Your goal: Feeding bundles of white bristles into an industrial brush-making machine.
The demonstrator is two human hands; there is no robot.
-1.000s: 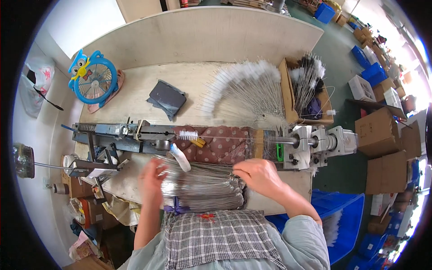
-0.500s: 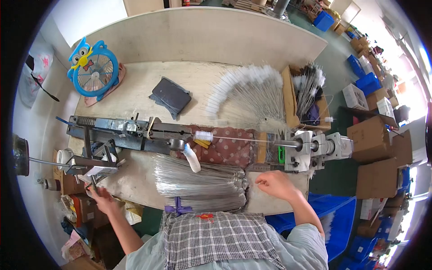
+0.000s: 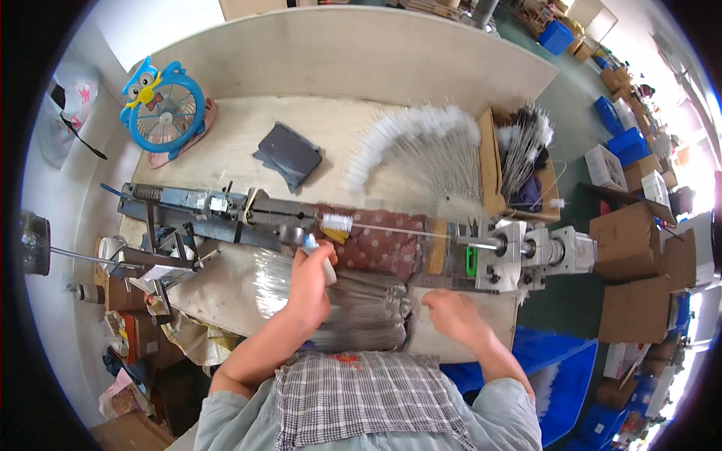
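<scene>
My left hand (image 3: 305, 295) is wrapped round the white handle (image 3: 329, 272) of a lever on the long metal machine (image 3: 177, 209). Just beyond it, a small white bristle brush (image 3: 337, 223) lies in line with the machine, its wire stem (image 3: 406, 231) running right to a spindle (image 3: 492, 242). My right hand (image 3: 454, 314) hovers over the table's near right part with its fingers curled together; whatever they hold, if anything, is too small to make out. Between my hands, a thick bundle of thin metal wires (image 3: 368, 312) lies on the table, partly behind my left forearm.
Finished white brushes (image 3: 421, 143) lie fanned out at the back, beside a cardboard box (image 3: 492, 169) of more brushes. A dark flat pad (image 3: 289, 154) and a blue owl-shaped fan (image 3: 163, 116) stand farther left. A blue bin (image 3: 568, 376) sits below the table's right edge.
My left hand has left the metal frame at the lower left and moved right onto the white lever handle. My right hand stays nearly in place; the view has shifted slightly.
</scene>
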